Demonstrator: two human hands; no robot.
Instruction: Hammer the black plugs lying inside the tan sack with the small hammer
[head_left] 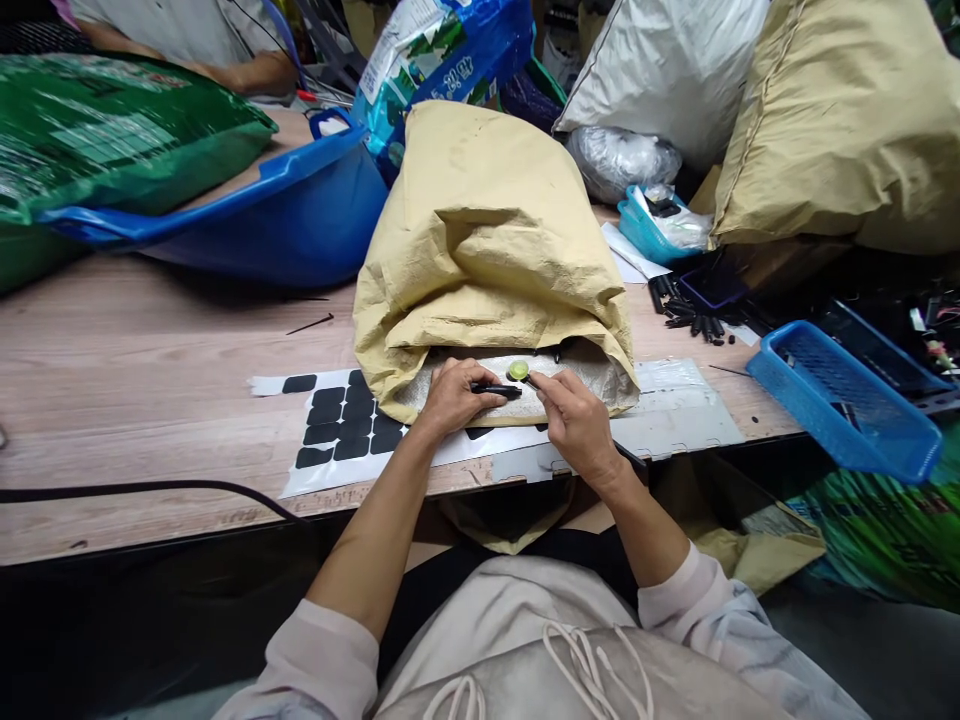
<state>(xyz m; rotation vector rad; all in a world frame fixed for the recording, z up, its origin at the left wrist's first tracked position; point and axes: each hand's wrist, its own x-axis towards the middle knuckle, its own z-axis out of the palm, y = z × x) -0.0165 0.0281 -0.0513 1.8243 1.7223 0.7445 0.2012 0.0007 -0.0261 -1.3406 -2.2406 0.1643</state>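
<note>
My left hand (452, 397) is closed on a thin black rod-like part (498, 390), holding it level at the mouth of a tan paper sack (484, 220). My right hand (577, 425) is pinched just right of it, fingertips near the rod's end; what it holds is too small to name. A small yellow-green round piece (518, 370) lies just beyond both hands. Under my left wrist a white sheet (315, 470) carries several black rounded pads (345, 420).
A blue tub (300, 215) and green bag (90, 130) stand back left on the wooden table (135, 360). A blue mesh basket (844, 400) sits at the right, black small parts (690, 315) beyond it. Another person's arm (232, 70) rests far back. A black cable (150, 488) runs along the front edge.
</note>
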